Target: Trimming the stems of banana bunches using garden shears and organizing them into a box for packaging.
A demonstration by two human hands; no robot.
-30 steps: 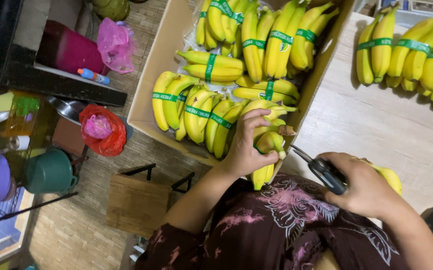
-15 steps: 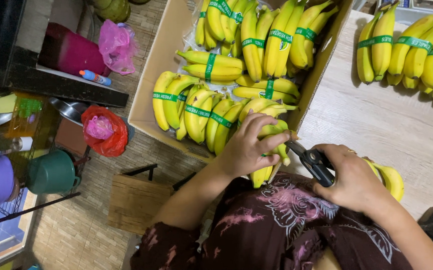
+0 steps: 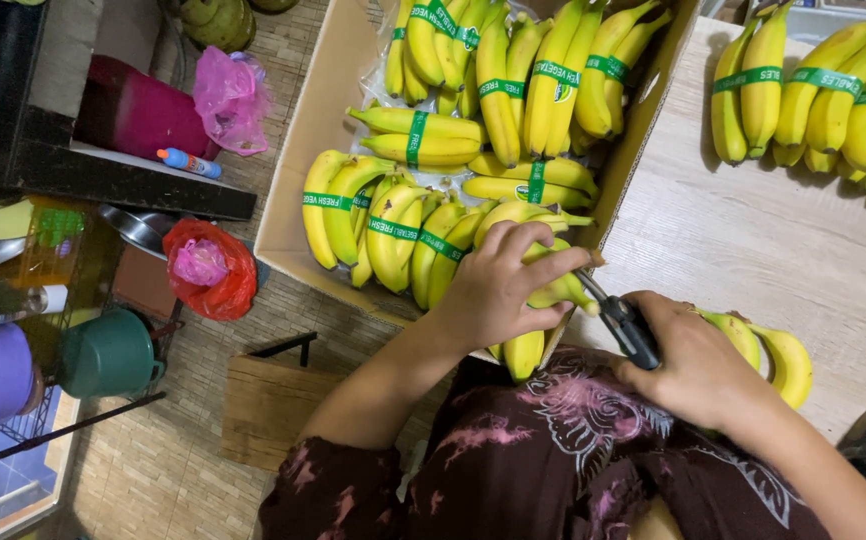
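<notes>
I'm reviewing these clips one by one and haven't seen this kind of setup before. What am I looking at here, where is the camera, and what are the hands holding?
There is no machine: a person works with bare hands, filmed by a camera on their head that looks down. The left hand grips a bunch of bananas at the edge of a cardboard box full of green-banded banana bunches. The right hand holds black-handled scissors, blades at the bunch's stem end. A few bananas lie beside that hand on the pale wooden table; more banded bunches lie at the far right.
</notes>
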